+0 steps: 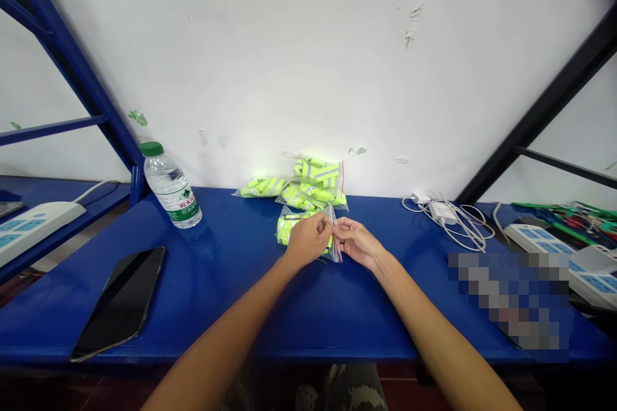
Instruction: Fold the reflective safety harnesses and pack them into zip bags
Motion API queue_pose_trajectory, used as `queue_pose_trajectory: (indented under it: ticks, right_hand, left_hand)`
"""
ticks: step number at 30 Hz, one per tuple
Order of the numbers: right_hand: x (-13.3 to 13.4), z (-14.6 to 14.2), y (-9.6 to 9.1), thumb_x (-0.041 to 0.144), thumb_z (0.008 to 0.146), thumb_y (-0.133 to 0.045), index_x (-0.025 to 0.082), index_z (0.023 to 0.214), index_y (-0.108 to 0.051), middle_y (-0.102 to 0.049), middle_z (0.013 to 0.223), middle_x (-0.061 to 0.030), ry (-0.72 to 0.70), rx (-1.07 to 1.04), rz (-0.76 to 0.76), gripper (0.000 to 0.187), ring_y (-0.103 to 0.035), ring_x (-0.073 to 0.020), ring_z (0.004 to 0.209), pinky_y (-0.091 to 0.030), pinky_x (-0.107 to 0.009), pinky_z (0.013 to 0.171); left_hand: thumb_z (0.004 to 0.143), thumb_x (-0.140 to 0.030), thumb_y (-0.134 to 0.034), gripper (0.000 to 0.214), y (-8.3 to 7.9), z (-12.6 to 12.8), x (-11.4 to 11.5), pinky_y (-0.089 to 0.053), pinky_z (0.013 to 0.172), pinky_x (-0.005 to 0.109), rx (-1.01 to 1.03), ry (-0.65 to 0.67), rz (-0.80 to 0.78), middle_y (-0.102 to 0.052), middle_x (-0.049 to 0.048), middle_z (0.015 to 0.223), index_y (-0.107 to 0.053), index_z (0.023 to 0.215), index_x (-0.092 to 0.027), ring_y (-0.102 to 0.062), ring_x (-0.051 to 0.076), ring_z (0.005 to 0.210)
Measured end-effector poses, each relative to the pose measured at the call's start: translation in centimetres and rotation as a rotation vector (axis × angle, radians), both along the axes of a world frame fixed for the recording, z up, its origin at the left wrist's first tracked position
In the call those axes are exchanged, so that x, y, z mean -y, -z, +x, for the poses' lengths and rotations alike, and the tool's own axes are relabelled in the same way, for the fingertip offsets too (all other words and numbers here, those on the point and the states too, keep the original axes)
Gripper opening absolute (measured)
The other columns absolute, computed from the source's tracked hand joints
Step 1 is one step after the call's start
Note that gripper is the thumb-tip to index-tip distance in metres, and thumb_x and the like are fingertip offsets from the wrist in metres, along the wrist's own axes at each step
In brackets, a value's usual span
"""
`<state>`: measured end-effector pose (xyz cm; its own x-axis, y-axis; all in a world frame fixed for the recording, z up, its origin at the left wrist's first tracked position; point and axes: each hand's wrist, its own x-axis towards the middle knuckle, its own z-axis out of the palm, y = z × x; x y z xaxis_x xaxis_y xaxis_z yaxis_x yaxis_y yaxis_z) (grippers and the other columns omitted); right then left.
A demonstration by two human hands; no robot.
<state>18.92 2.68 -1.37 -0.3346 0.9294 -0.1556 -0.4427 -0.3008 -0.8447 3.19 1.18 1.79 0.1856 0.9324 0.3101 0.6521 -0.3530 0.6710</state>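
Observation:
A clear zip bag (285, 231) holding a fluorescent yellow reflective strap lies on the blue table in front of me. My left hand (310, 237) rests over it, fingers pinched on its right end near the red-lined seal. From the right, my right hand (357, 241) pinches the same end of the bag between thumb and fingers. Right behind, several similar bags of yellow and silver straps (318, 173) are piled against the wall. Part of the bag I hold is hidden beneath my left hand.
A water bottle (173, 189) with a green cap and a black phone (123, 302) are on the left. White cables with a charger (442, 212) lie to the right. Power strips (540, 243) sit at the right side. A blurred patch (511, 302) covers something at the right front.

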Motion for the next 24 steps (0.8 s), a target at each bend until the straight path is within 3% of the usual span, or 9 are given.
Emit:
queue_pose_trajectory:
  ticks: [10, 16, 20, 24]
  right_hand:
    - [0.0, 0.0, -0.2, 0.011, 0.055, -0.079, 0.019, 0.071, -0.062, -0.061, 0.059, 0.0039, 0.04, -0.025, -0.005, 0.024, -0.055, -0.0092, 0.051, -0.047, -0.025, 0.055]
    - [-0.5, 1.6, -0.4, 0.017, 0.052, -0.083, 0.019, 0.067, -0.056, -0.059, 0.058, 0.0042, 0.24, 0.096, -0.006, 0.032, -0.057, -0.0114, 0.051, -0.049, -0.028, 0.055]
    - [-0.2, 1.8, -0.5, 0.029, 0.055, -0.086, 0.021, 0.069, -0.057, -0.059, 0.069, 0.0039, 0.384, 0.289, 0.284, 0.033, -0.059, -0.0134, 0.061, -0.049, -0.029, 0.06]
    - [0.2, 1.3, -0.3, 0.038, 0.068, -0.078, 0.023, 0.076, -0.072, -0.065, 0.108, -0.0066, 0.348, 0.599, 0.594, 0.018, -0.062, -0.0226, 0.098, -0.051, -0.033, 0.074]
  left_hand:
    - [0.081, -0.028, -0.052, 0.019, 0.2, 0.5, 0.2, -0.024, 0.056, 0.025, 0.02, -0.03, 0.147, -0.052, -0.0044, 0.054, -0.051, 0.065, -0.019, -0.043, 0.01, 0.052]
    - [0.083, -0.026, -0.05, 0.024, -0.8, -0.3, 0.4, -0.025, 0.054, 0.024, 0.174, -0.086, 0.162, -0.04, -0.0069, 0.047, -0.045, 0.06, -0.019, -0.036, 0.008, 0.046]
    - [0.088, -0.031, -0.049, 0.026, -0.6, -0.2, 0.7, -0.027, 0.055, 0.024, 0.177, -0.068, 0.192, -0.04, -0.0068, 0.049, -0.049, 0.064, -0.019, -0.038, 0.009, 0.047]
    - [0.094, -0.037, -0.044, 0.028, -0.3, 0.1, 0.8, -0.037, 0.063, 0.025, 0.146, -0.086, 0.204, -0.056, -0.0026, 0.062, -0.054, 0.074, -0.02, -0.051, 0.012, 0.06]
